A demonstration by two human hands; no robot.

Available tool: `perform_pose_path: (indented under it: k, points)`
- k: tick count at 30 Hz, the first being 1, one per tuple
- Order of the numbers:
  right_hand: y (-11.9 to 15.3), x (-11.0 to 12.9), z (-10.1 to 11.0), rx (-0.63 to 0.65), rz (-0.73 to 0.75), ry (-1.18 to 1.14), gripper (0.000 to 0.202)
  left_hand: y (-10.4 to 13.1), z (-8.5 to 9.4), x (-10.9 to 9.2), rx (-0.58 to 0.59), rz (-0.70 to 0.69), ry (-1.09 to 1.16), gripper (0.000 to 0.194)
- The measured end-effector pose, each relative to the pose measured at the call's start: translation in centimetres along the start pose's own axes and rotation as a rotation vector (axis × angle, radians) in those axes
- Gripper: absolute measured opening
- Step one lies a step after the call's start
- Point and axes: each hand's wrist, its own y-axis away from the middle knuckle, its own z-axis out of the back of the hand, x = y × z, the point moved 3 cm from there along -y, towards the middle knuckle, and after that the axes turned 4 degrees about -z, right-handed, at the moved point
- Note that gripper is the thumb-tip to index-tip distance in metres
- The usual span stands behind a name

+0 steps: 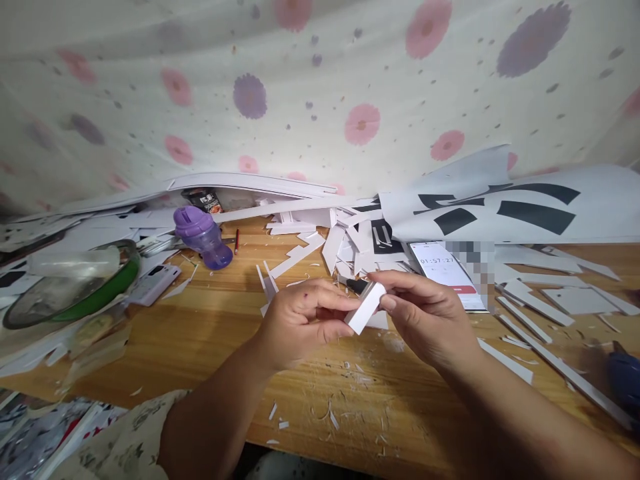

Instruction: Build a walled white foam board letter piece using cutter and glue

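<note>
Between my two hands, above the middle of the wooden table, is a small white block point(367, 311), tilted, with a flat white face toward me. My left hand point(305, 320) pinches its left side between thumb and fingers. On the opposite side, my right hand point(425, 310) grips the upper right edge with thumb and fingertips. A dark object point(356, 285) lies just behind the block, partly hidden. White cut pieces point(345, 247) are heaped on the table beyond my hands.
A purple cup point(204, 240) stands left of centre, near a green-rimmed oval item point(100, 290). To the right are a phone point(445, 277) showing a timer, long white strips point(560, 360) and a dark blue object point(625, 377). Scraps litter the wooden table point(200, 347).
</note>
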Motion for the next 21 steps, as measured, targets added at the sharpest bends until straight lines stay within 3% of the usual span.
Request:
perform_pose_path:
  k: [10, 21]
  points:
    - [-0.10, -0.40, -0.18, 0.036, -0.053, -0.111, 0.025, -0.10, 0.35, -0.78, 0.052, -0.185, -0.221, 0.012]
    - [-0.17, -0.69, 0.09, -0.020, -0.055, -0.085, 0.027, -0.01, 0.37, -0.74, 0.030, -0.176, -0.269, 0.014]
